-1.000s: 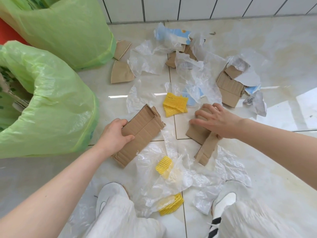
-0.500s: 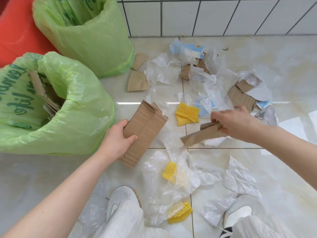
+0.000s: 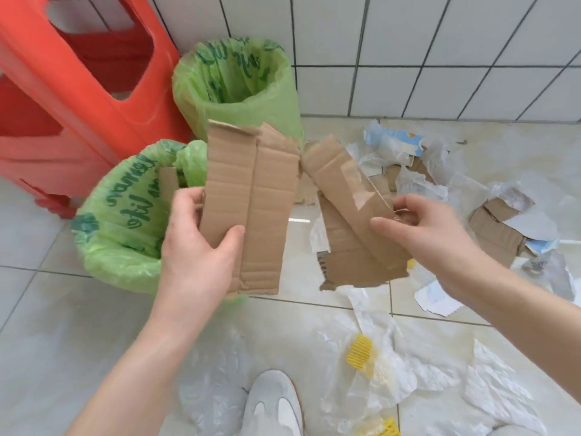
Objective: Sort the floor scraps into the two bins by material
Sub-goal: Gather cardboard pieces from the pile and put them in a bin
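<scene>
My left hand (image 3: 198, 247) grips a tall folded cardboard strip (image 3: 251, 196), held upright in the air beside the near green-lined bin (image 3: 122, 221). My right hand (image 3: 418, 228) pinches a second torn cardboard piece (image 3: 349, 234) with clear tape on it, tilted, its top edge close to the first strip. A cardboard scrap (image 3: 168, 184) stands inside the near bin. The far green-lined bin (image 3: 235, 89) stands behind, by the wall; its contents are hidden. More cardboard scraps (image 3: 493, 234), clear plastic film (image 3: 408, 366) and yellow foam pieces (image 3: 360, 350) lie on the tiled floor.
An orange plastic stool (image 3: 78, 99) stands at the left behind the bins. A white tiled wall (image 3: 408, 58) closes the back. My shoe (image 3: 273, 404) is at the bottom centre among plastic film. A torn blue-and-white paper carton (image 3: 390, 141) lies near the wall.
Both hands have lifted their cardboard pieces off the floor and brought them up and left toward the bins. The view has tilted up, showing the stool and wall.
</scene>
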A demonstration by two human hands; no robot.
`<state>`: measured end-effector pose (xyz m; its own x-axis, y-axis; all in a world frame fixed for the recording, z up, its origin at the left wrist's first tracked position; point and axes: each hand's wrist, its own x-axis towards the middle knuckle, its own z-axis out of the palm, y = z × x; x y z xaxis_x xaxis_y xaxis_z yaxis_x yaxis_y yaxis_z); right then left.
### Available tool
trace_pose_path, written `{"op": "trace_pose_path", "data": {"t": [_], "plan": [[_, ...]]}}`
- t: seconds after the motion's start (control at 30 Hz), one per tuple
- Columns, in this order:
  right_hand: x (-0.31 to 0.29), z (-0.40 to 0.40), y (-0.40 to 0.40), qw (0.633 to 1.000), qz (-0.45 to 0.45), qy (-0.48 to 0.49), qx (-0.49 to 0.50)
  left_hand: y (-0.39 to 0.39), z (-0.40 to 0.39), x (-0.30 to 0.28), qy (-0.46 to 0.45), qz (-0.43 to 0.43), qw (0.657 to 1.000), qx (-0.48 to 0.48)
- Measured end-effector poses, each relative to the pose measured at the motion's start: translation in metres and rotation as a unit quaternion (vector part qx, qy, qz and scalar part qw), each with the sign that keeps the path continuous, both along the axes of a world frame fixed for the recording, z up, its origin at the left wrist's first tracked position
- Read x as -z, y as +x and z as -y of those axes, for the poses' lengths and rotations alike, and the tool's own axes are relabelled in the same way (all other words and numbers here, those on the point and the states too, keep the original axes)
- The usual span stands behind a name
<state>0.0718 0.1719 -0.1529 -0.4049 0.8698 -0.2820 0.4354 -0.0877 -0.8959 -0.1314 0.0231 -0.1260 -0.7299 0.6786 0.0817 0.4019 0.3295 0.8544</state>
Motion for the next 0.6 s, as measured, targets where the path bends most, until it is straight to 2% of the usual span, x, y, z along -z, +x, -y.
{"op": "trace_pose_path", "data": {"t": [0.13, 0.37, 0.5, 0.6], "plan": [[-0.025, 0.013, -0.058, 0.991, -0.084, -0.097, -0.03, -0.032, 0.009, -0.019, 0.082, 0.008, 0.992, -0.092], [-0.054, 0.03, -0.166, 0.96, -0.139, -0.23, -0.081, -0.086, 0.019, -0.028, 0.118, -0.035, 0.97, -0.211], [-0.059, 0.036, -0.213, 0.959, -0.144, -0.234, -0.07, -0.109, 0.02, -0.023, 0.135, -0.06, 0.956, -0.255], [-0.053, 0.047, -0.238, 0.971, -0.145, -0.173, -0.073, -0.12, 0.021, -0.013, 0.13, -0.068, 0.949, -0.279]]}}
